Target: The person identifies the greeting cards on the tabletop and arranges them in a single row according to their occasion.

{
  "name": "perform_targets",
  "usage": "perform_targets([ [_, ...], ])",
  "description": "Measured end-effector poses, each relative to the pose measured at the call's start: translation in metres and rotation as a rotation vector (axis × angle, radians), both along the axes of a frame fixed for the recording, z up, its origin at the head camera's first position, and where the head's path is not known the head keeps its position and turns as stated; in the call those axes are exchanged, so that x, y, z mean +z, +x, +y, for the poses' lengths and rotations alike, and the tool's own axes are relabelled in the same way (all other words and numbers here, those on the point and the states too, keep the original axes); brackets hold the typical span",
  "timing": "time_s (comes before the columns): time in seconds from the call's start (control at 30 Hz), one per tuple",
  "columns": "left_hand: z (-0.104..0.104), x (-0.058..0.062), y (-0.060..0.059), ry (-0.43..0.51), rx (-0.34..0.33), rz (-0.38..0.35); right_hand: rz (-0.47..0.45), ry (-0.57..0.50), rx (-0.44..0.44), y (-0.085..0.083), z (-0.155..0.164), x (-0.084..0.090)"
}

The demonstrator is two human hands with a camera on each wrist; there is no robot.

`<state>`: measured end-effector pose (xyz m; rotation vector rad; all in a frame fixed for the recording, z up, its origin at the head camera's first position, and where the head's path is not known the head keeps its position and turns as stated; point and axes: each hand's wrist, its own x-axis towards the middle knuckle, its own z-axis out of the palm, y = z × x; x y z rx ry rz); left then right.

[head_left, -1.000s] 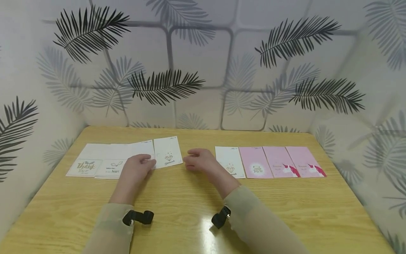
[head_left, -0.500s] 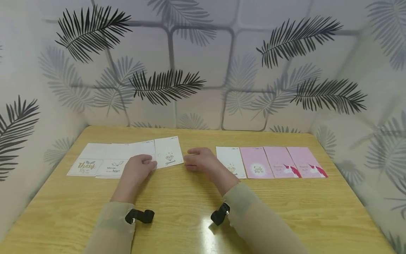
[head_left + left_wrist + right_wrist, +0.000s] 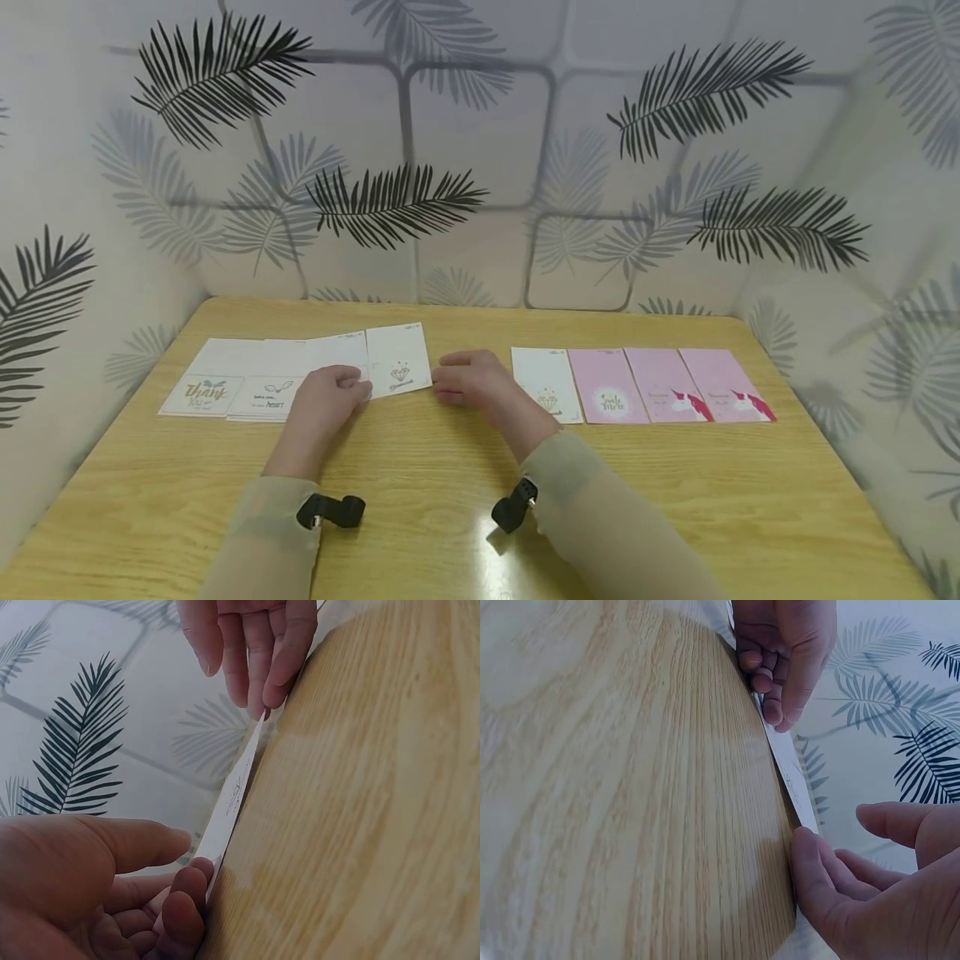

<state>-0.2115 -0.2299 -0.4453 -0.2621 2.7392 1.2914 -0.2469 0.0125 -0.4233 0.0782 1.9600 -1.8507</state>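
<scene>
A white card with a gold diamond print (image 3: 397,354) lies slightly askew at the right end of the left row. At its lower left corner rests my left hand (image 3: 326,398), fingers loosely bent; the left wrist view shows a gap between thumb and fingers. My right hand (image 3: 480,382) reaches the card's right edge with nearly straight fingertips, thumb apart above them. Both wrist views show the white card (image 3: 789,769) almost edge-on between the hands. My left hand partly hides the neighbouring white cards (image 3: 326,354).
Farther left lie a "Thank you" card (image 3: 201,396) and a card with a winged heart (image 3: 262,400). To the right, a second diamond card (image 3: 543,375), a pink card (image 3: 606,383) and two pink unicorn cards (image 3: 667,383) form a row. Behind the wooden table (image 3: 420,500) rises a leaf-patterned wall covering.
The hands and cards stay almost still. My right wrist has shifted slightly to the left, its fingertips staying by the diamond card's right edge.
</scene>
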Motion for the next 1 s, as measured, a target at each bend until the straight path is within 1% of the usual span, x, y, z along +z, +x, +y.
perform_targets([
  [0.17,-0.001,0.001,0.000,-0.004,-0.004,0.005,0.023,-0.023,-0.013,0.000,-0.006,0.000],
  [0.43,0.000,-0.001,0.001,-0.001,-0.008,0.020,0.022,-0.087,-0.041,-0.002,-0.015,-0.011],
  [0.63,0.003,-0.001,0.002,0.010,-0.008,0.029,0.038,-0.045,-0.078,-0.003,-0.020,-0.013],
  [0.83,0.002,0.002,0.002,0.013,-0.017,0.039,0.065,0.019,-0.088,-0.002,-0.023,-0.012],
  [0.9,0.001,0.003,0.003,0.016,-0.015,0.040,0.069,0.024,-0.099,-0.002,-0.023,-0.011],
  [1.0,0.000,0.004,0.003,0.018,-0.012,0.051,0.084,0.003,-0.121,0.000,-0.022,-0.011],
])
